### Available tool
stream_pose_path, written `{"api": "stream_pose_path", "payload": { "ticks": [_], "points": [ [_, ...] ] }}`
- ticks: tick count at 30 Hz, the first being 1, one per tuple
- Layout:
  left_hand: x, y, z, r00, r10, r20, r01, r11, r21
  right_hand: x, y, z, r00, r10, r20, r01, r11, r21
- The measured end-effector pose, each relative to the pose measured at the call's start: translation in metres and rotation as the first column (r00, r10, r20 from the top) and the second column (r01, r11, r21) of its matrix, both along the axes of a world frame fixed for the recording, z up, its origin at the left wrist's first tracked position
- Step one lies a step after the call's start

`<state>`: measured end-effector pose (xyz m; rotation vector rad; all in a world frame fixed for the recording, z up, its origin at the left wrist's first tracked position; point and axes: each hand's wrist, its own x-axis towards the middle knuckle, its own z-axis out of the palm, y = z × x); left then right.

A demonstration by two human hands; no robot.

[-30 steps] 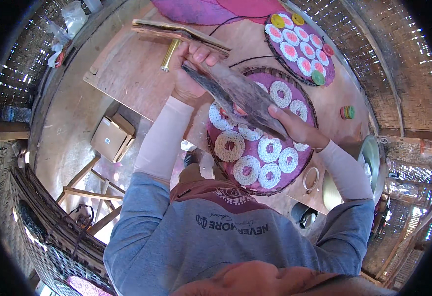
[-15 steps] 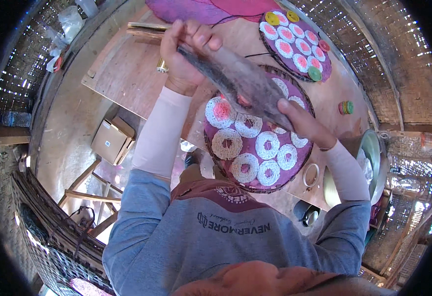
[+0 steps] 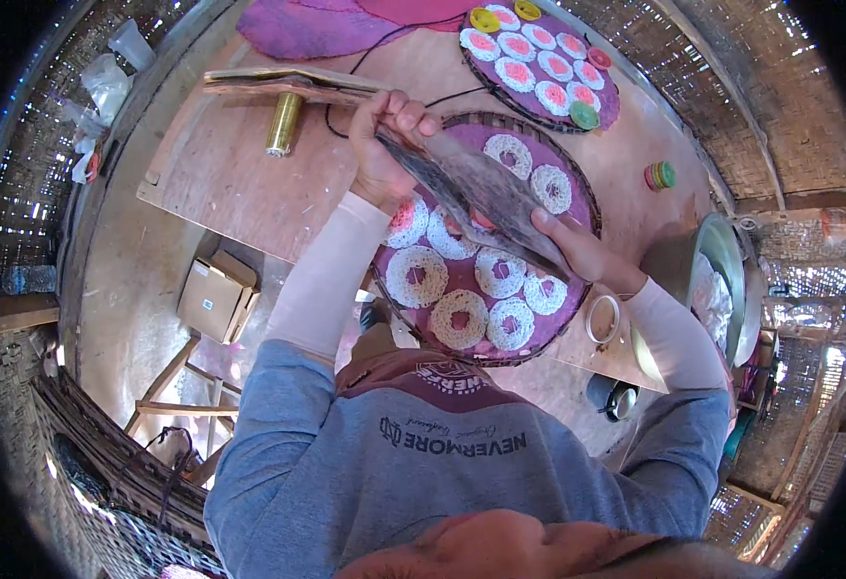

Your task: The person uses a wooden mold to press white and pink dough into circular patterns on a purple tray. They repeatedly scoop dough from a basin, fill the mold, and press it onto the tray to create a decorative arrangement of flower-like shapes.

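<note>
A long, worn wooden board [image 3: 485, 198] with a dark edge slants between my hands. My left hand [image 3: 389, 145] wraps round its upper left end, next to a split wooden bar [image 3: 283, 82] that reaches left. My right hand [image 3: 587, 256] grips the lower right end, thumb on top and fingers hidden. Below the board is a round tray lined with purple cloth [image 3: 575, 304], bearing several white rings [image 3: 460, 319] of thin strands. A ring with a pink middle [image 3: 408, 220] lies by my left wrist. The board hides part of the tray.
A gold cylinder [image 3: 283, 125] shows below the wooden bar on the table [image 3: 220, 183]. A second tray [image 3: 529, 92] holds pink-centred rounds, farther back. At right are stacked coloured rings [image 3: 660, 175], a pale hoop [image 3: 602, 318] and a large metal basin [image 3: 722, 232]. A cardboard box [image 3: 215, 297] sits lower left.
The view has shifted, so the trays appear farther left. My hands keep their grip on the board, which hangs slightly lower in view. More of the wooden bar and gold cylinder shows.
</note>
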<state>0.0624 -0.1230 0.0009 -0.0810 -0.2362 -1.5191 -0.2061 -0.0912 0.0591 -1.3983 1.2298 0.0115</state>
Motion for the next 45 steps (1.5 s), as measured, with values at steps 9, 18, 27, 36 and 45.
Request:
{"api": "stream_pose_path", "payload": {
  "ticks": [9, 18, 27, 36, 45],
  "points": [
    [-0.003, -0.006, 0.001, 1.0, -0.022, -0.01, 0.022, 0.999, -0.047, 0.003, -0.003, 0.017, 0.991, 0.081, -0.109, -0.1, 0.978, -0.185],
    [0.004, -0.057, 0.039, 0.988, 0.091, 0.128, -0.072, 0.987, -0.147, 0.019, -0.046, 0.042, 0.988, -0.102, 0.115, 0.102, 0.995, 0.009],
    [0.012, -0.076, 0.004, 0.986, 0.071, 0.149, -0.061, 0.996, -0.072, 0.016, -0.079, -0.018, 1.0, -0.019, 0.011, 0.021, 0.988, -0.154],
    [0.013, -0.076, 0.008, 0.985, 0.111, 0.131, -0.095, 0.987, -0.127, 0.023, -0.085, 0.004, 0.997, 0.051, -0.058, -0.065, 0.96, -0.272],
    [-0.042, -0.106, 0.04, 0.999, 0.032, 0.031, -0.031, 0.999, -0.031, -0.027, -0.094, 0.036, 0.998, -0.049, -0.03, 0.041, 0.977, -0.21]
  ]
}}
